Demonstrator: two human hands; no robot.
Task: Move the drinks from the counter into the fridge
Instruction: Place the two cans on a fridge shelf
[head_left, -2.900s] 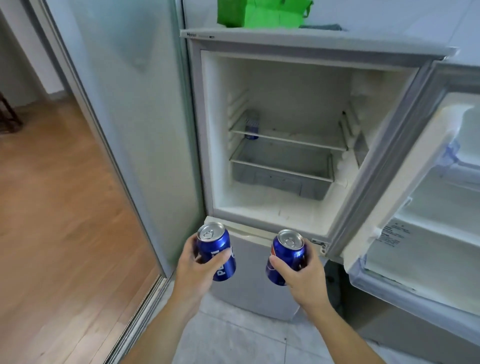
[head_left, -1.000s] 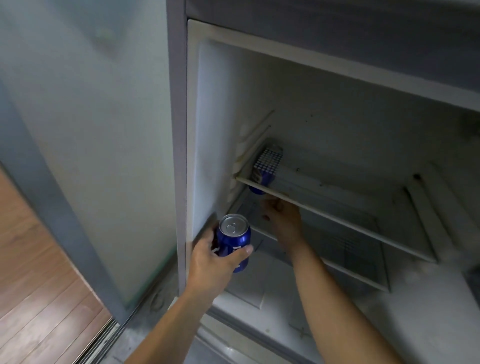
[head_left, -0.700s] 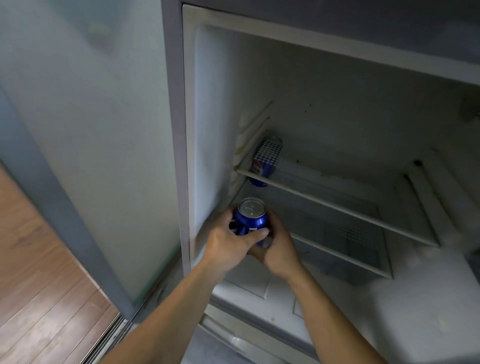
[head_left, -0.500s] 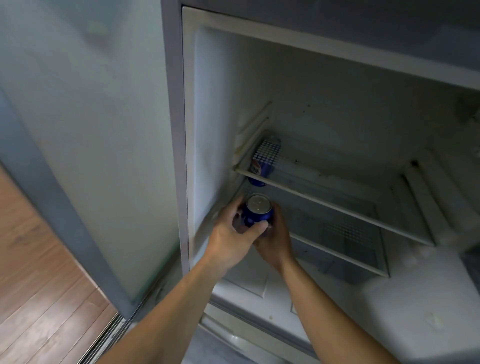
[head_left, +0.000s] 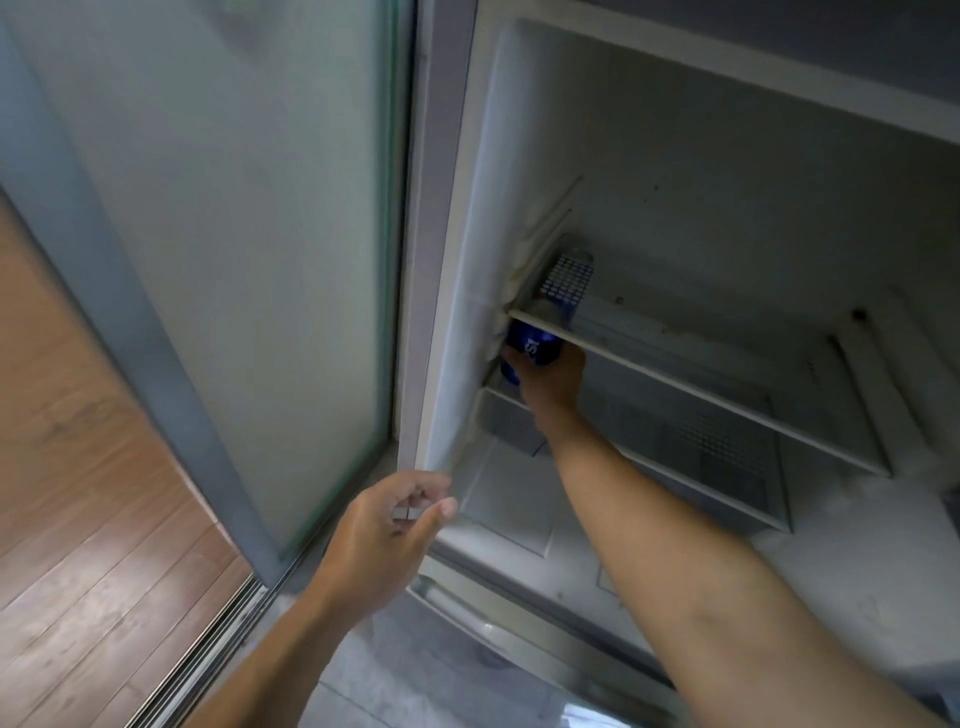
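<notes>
Wooden floorboards (head_left: 78, 519) filled the left of my view, bordered by a frosted glass door (head_left: 234, 234) in a grey frame. To its right stood the open fridge (head_left: 447, 260), its white inner walls marked with dark specks. I saw my right hand (head_left: 550, 376) reaching deep inside, at the left end, just under the front edge of the glass shelf (head_left: 701, 384). Its fingers were curled round a blue can (head_left: 535, 348), which sat tilted against the left wall, with its top hidden behind the shelf edge. Another can (head_left: 566, 283), blue with a white dotted pattern, stood on the shelf itself, at the back left corner, directly above the one I held. Below the shelf lay a clear drawer (head_left: 727, 467), and my right forearm passed over its front left corner. My left hand (head_left: 389, 535) hung outside the fridge near the bottom of its left edge, holding nothing, fingers loosely curled with the thumb pointing towards the fridge. Pale tiles (head_left: 389, 686) showed at the bottom of the view, beneath my arms.
</notes>
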